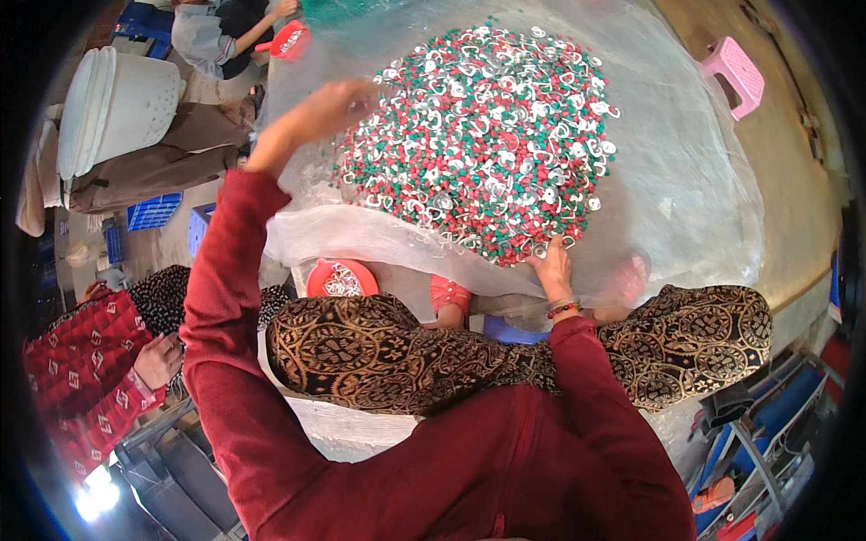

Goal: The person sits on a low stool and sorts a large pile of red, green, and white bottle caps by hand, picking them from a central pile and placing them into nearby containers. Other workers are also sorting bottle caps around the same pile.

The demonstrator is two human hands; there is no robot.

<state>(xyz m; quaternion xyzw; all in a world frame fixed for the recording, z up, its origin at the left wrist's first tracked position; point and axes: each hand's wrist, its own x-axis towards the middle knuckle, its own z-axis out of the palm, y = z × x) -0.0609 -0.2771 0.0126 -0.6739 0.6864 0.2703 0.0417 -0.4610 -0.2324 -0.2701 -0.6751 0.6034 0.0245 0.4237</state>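
A broad pile of small red and green pieces mixed with white ring-shaped pieces [478, 135] lies on a translucent plastic sheet [677, 198]. Over the pile's left edge is my left hand [338, 106], smeared by motion, so its fingers cannot be made out. My right hand [552, 270], with a beaded bracelet [565, 309] at the wrist, touches the pile's near edge. Its thumb and fingertips are drawn together among the pieces; what they hold is too small to tell.
A red bowl of white rings [341, 279] stands by my left knee. A pink stool [735, 77] is at the far right. People sit at the left, near a white bucket [122, 108] and a blue crate [153, 212]. Another red scoop-like container [290, 41] is at the far left.
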